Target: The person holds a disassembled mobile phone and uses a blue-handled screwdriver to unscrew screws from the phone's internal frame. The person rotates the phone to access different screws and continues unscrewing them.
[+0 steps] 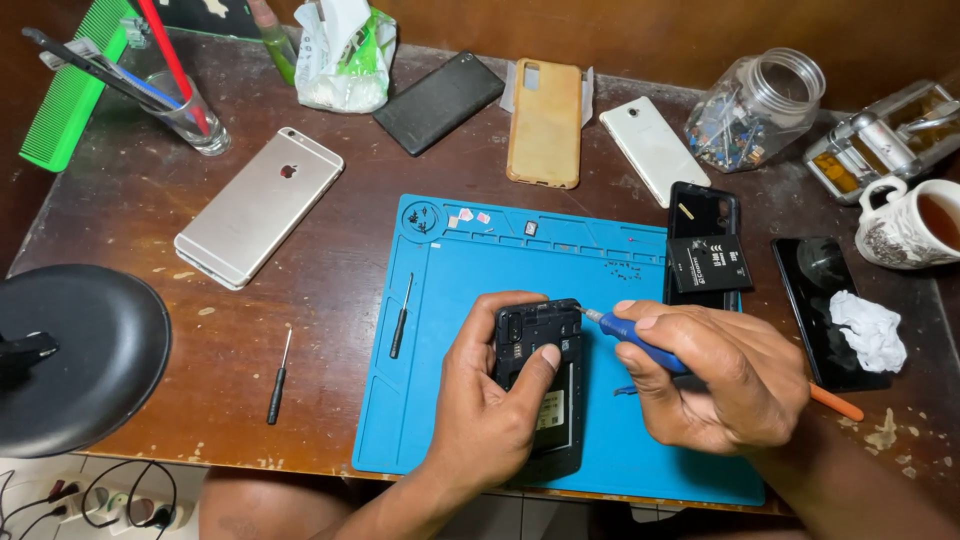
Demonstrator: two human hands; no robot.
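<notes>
A black phone (545, 375) with its back cover off lies on the blue work mat (470, 300). My left hand (490, 400) grips it from the left, thumb resting on its back. My right hand (715, 375) holds a blue-handled screwdriver (630, 335), whose metal tip touches the phone's upper right corner. A black battery (710, 263) and a black back cover (700, 212) lie at the mat's right edge. Tiny screws (625, 270) and small cards (465, 217) sit in the mat's upper compartments.
Two black screwdrivers (400, 318) (278, 380) lie left. Farther back are a silver phone (260, 205), black phone (438, 102), tan case (545, 122), white phone (655, 150) and glass jar (755, 100). A mug (905, 225), dark phone with tissue (835, 310) and black lamp head (75, 355) flank the mat.
</notes>
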